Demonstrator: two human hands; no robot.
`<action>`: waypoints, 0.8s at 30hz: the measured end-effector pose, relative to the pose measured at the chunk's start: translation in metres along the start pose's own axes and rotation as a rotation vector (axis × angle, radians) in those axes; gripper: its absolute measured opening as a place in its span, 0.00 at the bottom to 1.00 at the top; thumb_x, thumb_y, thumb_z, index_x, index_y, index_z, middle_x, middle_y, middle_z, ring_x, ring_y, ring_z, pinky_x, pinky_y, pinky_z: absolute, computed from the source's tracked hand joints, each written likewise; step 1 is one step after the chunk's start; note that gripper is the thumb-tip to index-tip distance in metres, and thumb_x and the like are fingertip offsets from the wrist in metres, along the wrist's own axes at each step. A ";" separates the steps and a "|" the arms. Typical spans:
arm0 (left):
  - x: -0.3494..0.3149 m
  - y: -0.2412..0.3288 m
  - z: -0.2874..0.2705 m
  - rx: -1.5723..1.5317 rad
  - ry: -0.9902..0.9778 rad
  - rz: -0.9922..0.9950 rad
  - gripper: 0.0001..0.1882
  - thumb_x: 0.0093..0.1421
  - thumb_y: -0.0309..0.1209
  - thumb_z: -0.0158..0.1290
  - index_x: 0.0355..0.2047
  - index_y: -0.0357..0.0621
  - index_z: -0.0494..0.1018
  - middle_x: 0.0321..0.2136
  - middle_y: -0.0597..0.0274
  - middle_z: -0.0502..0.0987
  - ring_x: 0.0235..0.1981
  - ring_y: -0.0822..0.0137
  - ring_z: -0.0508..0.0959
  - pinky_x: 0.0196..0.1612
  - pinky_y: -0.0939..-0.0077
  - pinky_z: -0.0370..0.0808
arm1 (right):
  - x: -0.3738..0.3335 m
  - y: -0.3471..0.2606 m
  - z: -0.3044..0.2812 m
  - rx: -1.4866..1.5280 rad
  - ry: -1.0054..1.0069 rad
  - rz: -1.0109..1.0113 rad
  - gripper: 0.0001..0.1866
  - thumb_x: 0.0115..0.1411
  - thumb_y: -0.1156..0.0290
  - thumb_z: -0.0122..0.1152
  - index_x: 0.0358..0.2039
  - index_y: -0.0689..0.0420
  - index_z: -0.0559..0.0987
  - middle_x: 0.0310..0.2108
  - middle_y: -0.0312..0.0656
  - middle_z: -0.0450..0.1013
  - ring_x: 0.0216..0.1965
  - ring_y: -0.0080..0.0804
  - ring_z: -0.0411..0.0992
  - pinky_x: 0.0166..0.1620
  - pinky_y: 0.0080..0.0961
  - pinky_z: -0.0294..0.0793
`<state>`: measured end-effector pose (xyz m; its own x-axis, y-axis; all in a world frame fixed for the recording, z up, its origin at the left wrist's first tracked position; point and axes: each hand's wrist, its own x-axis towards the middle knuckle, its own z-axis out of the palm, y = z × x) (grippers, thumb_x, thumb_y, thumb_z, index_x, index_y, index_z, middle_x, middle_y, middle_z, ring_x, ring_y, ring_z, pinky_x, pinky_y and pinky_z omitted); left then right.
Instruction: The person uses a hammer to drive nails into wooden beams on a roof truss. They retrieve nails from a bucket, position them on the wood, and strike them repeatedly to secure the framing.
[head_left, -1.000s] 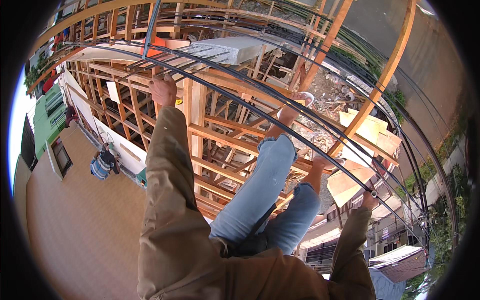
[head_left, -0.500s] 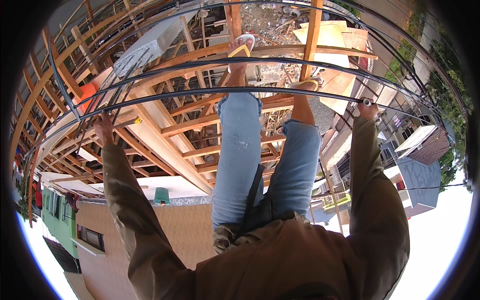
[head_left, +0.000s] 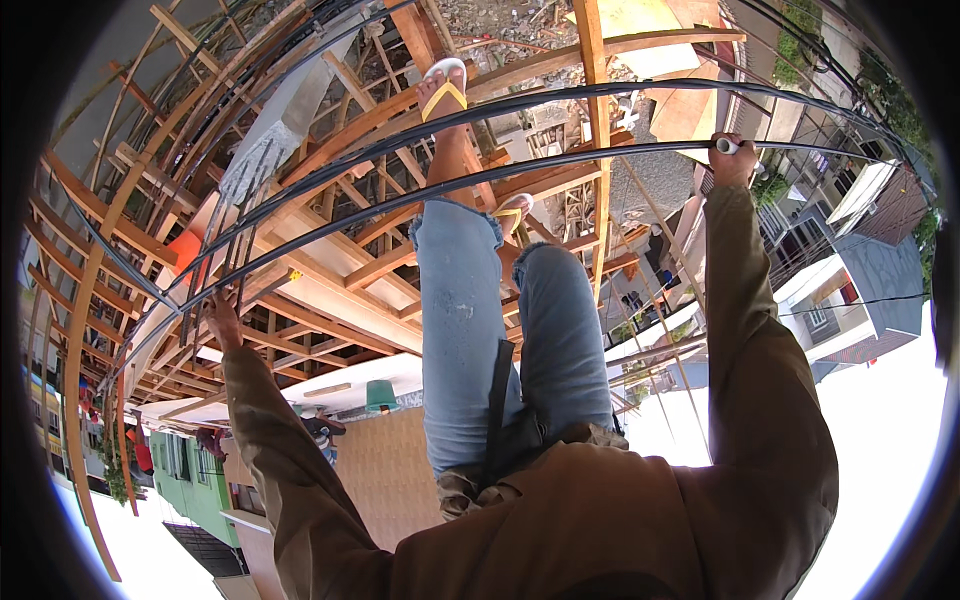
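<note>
My right hand point(head_left: 733, 160) is closed at the upper right, around a short white tube-like piece point(head_left: 727, 147) with an open round end. A thin black cable point(head_left: 560, 158) meets the same hand. At the left, my left hand point(head_left: 222, 318) has its fingers bent up at the other stretch of that cable, beside bare steel rods point(head_left: 228, 245); its grip is partly hidden. Both arms are stretched wide apart. Between them the cable bows across in front of my legs. A thicker black cable bundle point(head_left: 480, 110) runs just beyond it.
My sandalled left foot point(head_left: 443, 90) is on timber framing high above rubble. An upright wooden post point(head_left: 594, 120) stands right of my feet. A concrete column point(head_left: 285, 125) with protruding rods is at the left. A green bucket point(head_left: 381, 395) and a person point(head_left: 322, 430) are lower left.
My right foot has shifted left from beside the post, and that knee is more bent. The view has tilted, so my right hand sits higher and my left lower. Both hands stay at the cable.
</note>
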<state>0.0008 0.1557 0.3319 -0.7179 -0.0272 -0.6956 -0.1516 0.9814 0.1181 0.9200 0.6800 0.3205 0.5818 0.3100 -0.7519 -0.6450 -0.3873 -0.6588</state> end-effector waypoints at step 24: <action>-0.011 0.006 0.024 0.540 0.733 0.239 0.30 0.61 0.53 0.45 0.39 0.37 0.83 0.37 0.37 0.82 0.42 0.38 0.81 0.48 0.45 0.75 | 0.050 -0.006 -0.005 0.113 -0.166 0.016 0.09 0.65 0.69 0.47 0.25 0.50 0.67 0.18 0.31 0.62 0.22 0.27 0.66 0.29 0.29 0.69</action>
<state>0.0237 0.1667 0.3232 -0.9658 0.2535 -0.0545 0.2586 0.9267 -0.2725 0.9553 0.6929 0.2873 0.4874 0.4474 -0.7498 -0.7101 -0.2966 -0.6386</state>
